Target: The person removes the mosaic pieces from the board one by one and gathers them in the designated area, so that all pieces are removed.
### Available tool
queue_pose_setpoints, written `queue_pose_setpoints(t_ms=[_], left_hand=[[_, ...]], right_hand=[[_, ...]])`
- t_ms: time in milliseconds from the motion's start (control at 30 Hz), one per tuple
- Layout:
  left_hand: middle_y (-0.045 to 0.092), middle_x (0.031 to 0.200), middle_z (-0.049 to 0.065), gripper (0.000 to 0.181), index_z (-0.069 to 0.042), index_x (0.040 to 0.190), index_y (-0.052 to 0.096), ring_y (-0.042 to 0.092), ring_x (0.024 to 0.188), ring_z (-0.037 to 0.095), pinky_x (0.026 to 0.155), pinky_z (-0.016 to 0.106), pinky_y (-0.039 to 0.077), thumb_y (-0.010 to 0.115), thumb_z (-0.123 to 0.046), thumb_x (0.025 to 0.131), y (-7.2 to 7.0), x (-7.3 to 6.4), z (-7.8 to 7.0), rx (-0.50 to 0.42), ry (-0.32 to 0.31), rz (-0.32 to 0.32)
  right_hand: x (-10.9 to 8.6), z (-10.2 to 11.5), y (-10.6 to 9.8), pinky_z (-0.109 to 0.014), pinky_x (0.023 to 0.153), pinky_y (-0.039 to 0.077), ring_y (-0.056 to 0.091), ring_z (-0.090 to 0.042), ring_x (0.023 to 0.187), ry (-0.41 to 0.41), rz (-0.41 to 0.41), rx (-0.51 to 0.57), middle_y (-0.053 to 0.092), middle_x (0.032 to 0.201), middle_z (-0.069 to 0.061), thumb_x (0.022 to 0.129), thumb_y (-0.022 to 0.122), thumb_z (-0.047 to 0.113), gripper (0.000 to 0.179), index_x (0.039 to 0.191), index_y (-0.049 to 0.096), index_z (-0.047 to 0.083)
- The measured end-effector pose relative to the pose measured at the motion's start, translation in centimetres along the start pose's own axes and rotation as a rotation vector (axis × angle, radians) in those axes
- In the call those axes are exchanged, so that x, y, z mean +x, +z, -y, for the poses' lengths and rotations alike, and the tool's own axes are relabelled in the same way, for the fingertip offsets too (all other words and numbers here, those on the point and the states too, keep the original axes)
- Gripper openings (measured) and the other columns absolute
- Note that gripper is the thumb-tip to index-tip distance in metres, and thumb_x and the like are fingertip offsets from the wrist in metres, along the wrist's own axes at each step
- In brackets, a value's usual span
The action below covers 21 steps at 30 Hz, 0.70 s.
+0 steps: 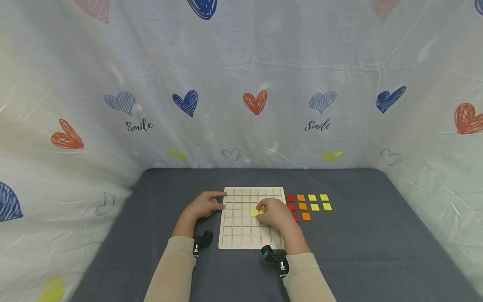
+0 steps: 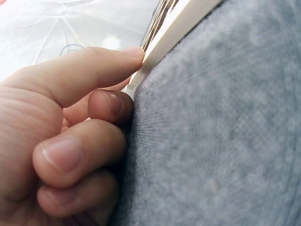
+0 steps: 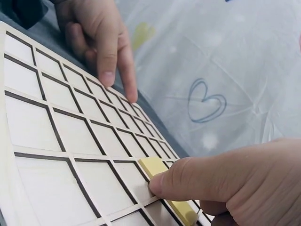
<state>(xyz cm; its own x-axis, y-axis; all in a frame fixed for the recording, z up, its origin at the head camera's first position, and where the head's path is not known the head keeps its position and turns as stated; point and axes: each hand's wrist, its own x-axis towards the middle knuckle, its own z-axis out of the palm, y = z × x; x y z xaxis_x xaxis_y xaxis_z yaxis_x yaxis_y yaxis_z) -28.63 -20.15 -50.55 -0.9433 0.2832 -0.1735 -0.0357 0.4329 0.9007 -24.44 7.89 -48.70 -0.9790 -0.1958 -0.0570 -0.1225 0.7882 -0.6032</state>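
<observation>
A pale wooden grid board lies on the dark cloth. My right hand is over its middle, pinching a yellow tile between thumb and fingers. Just left of that tile, another yellow tile sits on the grid. In the right wrist view, the thumb covers part of the yellow pieces. My left hand touches the board's left edge with index finger and thumb extended. Its other fingers are curled beneath, as the left wrist view shows, with the index fingertip against the wooden rim.
Right of the board, red tiles, orange tiles and yellow tiles lie in columns. My right forearm partly hides the lowest red one. A light curtain printed with hearts surrounds the dark table.
</observation>
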Motion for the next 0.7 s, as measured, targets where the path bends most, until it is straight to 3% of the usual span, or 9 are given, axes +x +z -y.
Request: queue_pose_setpoints(t_ms=[267,467,700], left_hand=[[0.043,0.054,-0.001,0.054,-0.014,0.142,0.064,0.029,0.039,0.012,0.043,0.030,0.030,0.080,-0.013,0.090,0.0,0.1,0.2,-0.010,-0.005,-0.004],[0.044,0.054,-0.001,0.054,-0.014,0.142,0.064,0.030,0.039,0.012,0.043,0.030,0.031,0.080,-0.014,0.090,0.1,0.1,0.2,-0.005,-0.003,-0.007],[0.045,0.055,-0.001,0.055,-0.015,0.142,0.063,0.030,0.039,0.012,0.043,0.030,0.031,0.080,-0.014,0.090,0.0,0.1,0.2,-0.013,-0.014,0.000]], right_hand=[[0.1,-0.3,-0.1,-0.038,0.070,0.049,0.058,-0.018,0.078,-0.014,0.006,0.048,0.066,0.093,0.001,0.084,0.081,0.020,0.022,0.105,0.076,0.019],[-0.1,-0.6,-1.1,-0.034,0.057,0.039,0.044,-0.017,0.060,-0.044,0.017,0.174,0.054,0.078,-0.003,0.087,0.082,0.021,0.025,0.111,0.075,0.016],[-0.8,-0.6,-3.0,-0.031,0.051,0.032,0.030,-0.014,0.050,-0.060,0.017,0.314,0.044,0.068,0.000,0.091,0.076,0.016,0.028,0.118,0.073,0.012]])
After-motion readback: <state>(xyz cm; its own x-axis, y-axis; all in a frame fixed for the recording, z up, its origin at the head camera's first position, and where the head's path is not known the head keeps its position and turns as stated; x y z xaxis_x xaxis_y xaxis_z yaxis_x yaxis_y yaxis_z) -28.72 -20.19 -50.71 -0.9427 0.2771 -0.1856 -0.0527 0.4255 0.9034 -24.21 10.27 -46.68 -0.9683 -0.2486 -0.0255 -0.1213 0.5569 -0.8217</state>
